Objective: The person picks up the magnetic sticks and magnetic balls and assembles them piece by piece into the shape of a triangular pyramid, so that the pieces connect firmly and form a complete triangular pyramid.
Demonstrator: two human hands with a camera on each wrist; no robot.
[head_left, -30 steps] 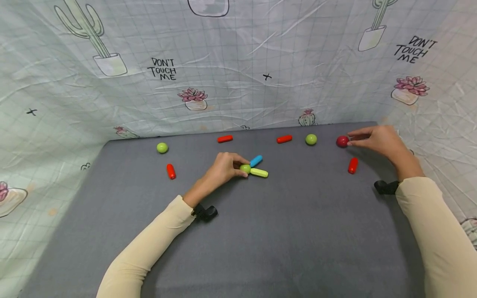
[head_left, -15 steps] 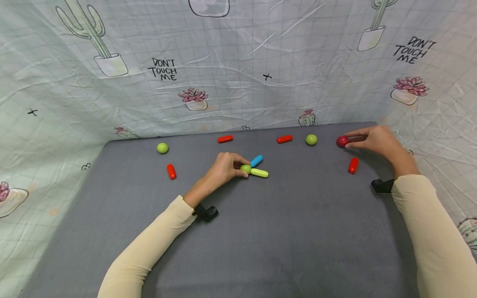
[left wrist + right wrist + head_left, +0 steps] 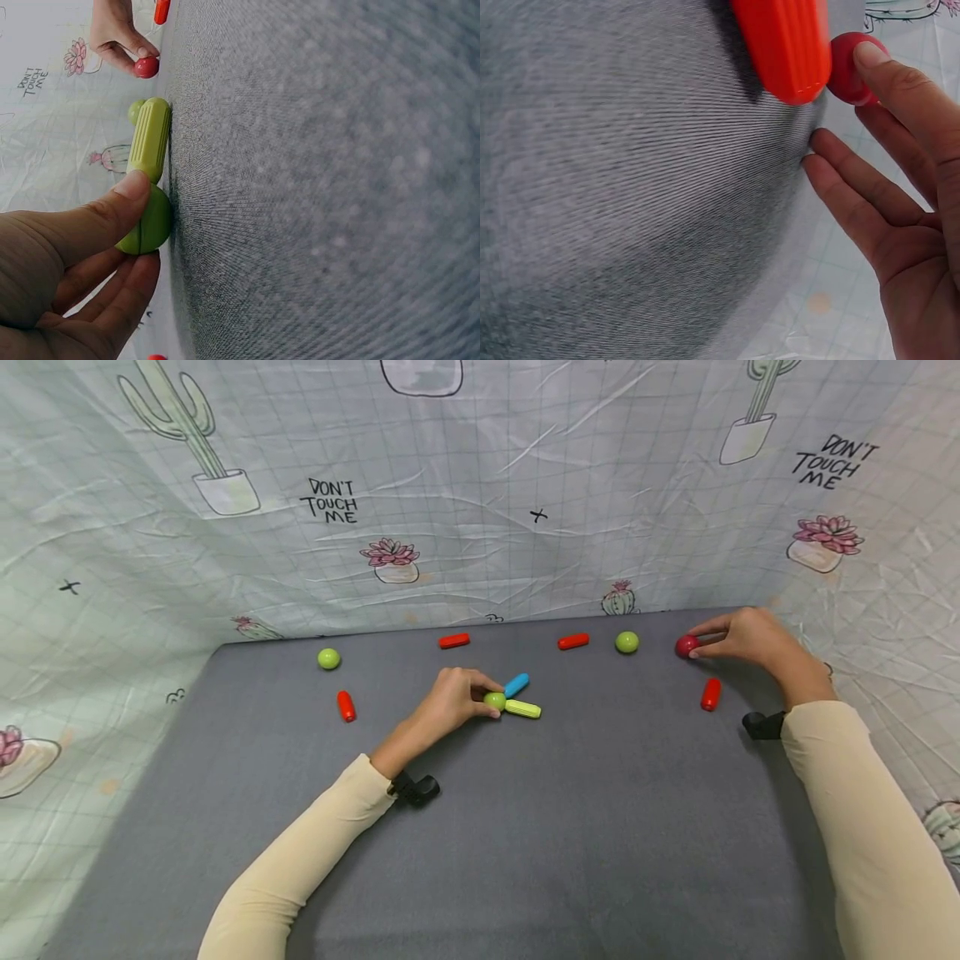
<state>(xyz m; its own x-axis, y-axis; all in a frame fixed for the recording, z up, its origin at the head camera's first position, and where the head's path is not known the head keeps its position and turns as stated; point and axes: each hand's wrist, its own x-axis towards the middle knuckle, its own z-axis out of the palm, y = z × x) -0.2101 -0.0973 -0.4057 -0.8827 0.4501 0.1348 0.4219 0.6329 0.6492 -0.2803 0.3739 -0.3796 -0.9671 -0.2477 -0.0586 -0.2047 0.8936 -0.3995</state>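
Note:
Near the table's middle, my left hand (image 3: 453, 697) pinches a green ball (image 3: 494, 701) between thumb and fingers. A yellow-green ribbed rod (image 3: 523, 709) and a blue rod (image 3: 517, 685) fan out from that ball's far side. In the left wrist view the yellow-green rod (image 3: 152, 135) meets the green ball (image 3: 154, 221) by the thumb tip. At the back right, my right hand (image 3: 757, 639) pinches a red ball (image 3: 687, 647), its thumb on the near side. A red ribbed rod (image 3: 711, 694) lies just in front of that hand and looms large in the right wrist view.
Along the back lie two red rods (image 3: 453, 641) and a loose green ball (image 3: 627, 642). Another green ball (image 3: 328, 658) and a red rod (image 3: 346, 706) lie on the left. A printed cloth (image 3: 480, 527) hangs behind the grey table (image 3: 555, 843).
My right hand has moved a little left, and its thumb and fingers now reach further round the red ball, which has shifted slightly left. My left hand stays on the green ball.

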